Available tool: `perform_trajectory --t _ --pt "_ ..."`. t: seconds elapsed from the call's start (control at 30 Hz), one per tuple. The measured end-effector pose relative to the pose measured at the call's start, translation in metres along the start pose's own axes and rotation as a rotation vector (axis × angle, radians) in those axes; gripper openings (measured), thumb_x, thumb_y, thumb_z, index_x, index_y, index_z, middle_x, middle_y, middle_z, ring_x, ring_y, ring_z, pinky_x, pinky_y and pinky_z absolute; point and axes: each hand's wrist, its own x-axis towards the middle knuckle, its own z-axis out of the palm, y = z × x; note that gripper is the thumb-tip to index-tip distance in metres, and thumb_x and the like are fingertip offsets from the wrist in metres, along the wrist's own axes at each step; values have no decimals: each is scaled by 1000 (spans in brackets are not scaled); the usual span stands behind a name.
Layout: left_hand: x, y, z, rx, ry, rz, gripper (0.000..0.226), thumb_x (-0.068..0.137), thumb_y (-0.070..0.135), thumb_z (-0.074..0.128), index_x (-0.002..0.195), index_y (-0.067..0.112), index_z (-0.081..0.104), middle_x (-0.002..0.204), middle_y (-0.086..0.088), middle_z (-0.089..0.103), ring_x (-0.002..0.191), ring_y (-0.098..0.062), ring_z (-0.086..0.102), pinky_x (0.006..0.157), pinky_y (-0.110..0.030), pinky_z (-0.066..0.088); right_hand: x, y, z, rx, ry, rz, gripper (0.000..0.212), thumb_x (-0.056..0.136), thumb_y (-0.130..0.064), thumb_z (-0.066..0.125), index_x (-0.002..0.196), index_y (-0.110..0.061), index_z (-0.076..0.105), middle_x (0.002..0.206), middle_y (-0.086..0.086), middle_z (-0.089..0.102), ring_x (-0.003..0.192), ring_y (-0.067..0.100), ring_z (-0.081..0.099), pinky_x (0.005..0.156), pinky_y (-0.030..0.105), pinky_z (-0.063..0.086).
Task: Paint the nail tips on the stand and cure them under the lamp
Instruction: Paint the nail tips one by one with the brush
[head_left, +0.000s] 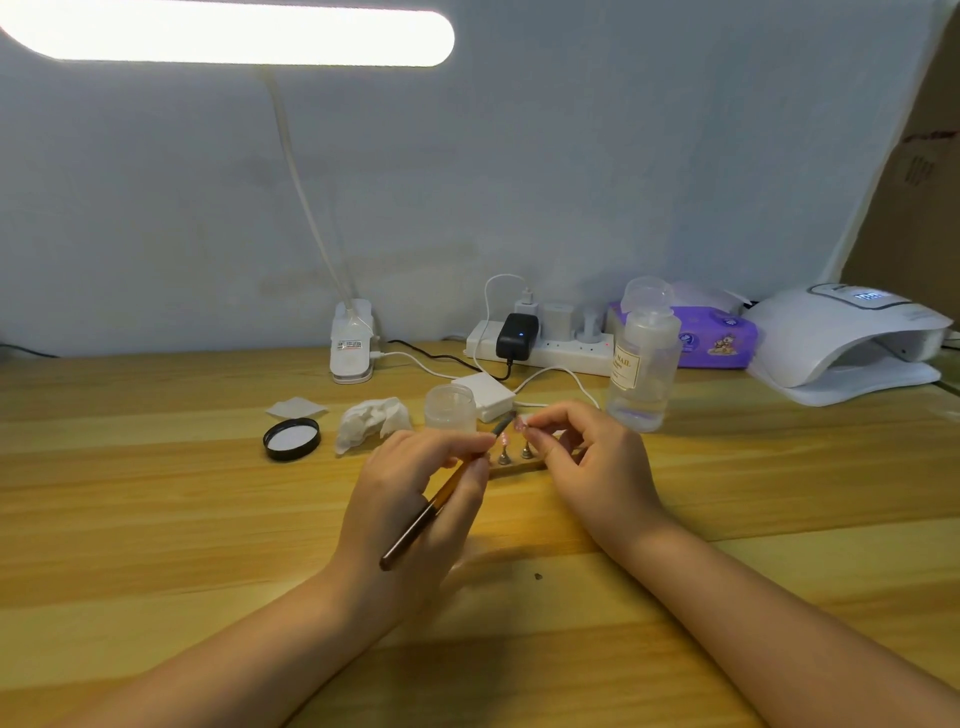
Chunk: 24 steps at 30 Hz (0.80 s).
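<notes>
My left hand grips a brown nail brush like a pen, its tip pointing up and right. The bristles touch a small pink nail tip, which my right hand pinches between thumb and forefinger just above the stand. The wooden stand lies on the table between both hands, with two metal holders showing; one carries a pink tip. The white curing lamp sits at the far right, its display lit.
Behind the hands stand a small open jar, its black lid, a crumpled tissue, a cotton pad and a clear liquid bottle. A power strip, purple wipes pack and desk lamp clamp line the wall.
</notes>
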Motion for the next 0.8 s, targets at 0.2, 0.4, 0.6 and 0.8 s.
perform_trajectory --t 0.2,0.4,0.6,0.8 --pt "-2 -5 1 -71 10 50 30 84 35 51 95 17 73 90 9 71 90 -15 64 77 -50 49 0 1 0 -4 11 1 10 87 -14 67 93 -23 69 77 -10 65 68 10 58 59 21 48" --pt "-1 -5 1 -52 -12 25 35 88 40 50 106 19 71 96 9 71 95 -12 65 80 -48 50 0 1 1 -6 6 10 10 87 -15 67 93 -22 69 77 -11 65 69 8 57 58 19 47" --pt "-3 -5 1 -88 26 28 31 85 35 50 96 17 72 92 8 72 94 -16 64 80 -51 49 0 0 1 21 -2 22 10 87 -14 67 93 -22 69 77 -11 66 68 10 58 59 24 48" --pt "-1 -7 2 -83 -7 15 31 87 38 51 102 21 72 98 11 71 98 -12 64 81 -51 49 0 -1 0 30 -4 20 9 87 -13 67 92 -20 70 75 -10 65 68 11 57 59 28 48"
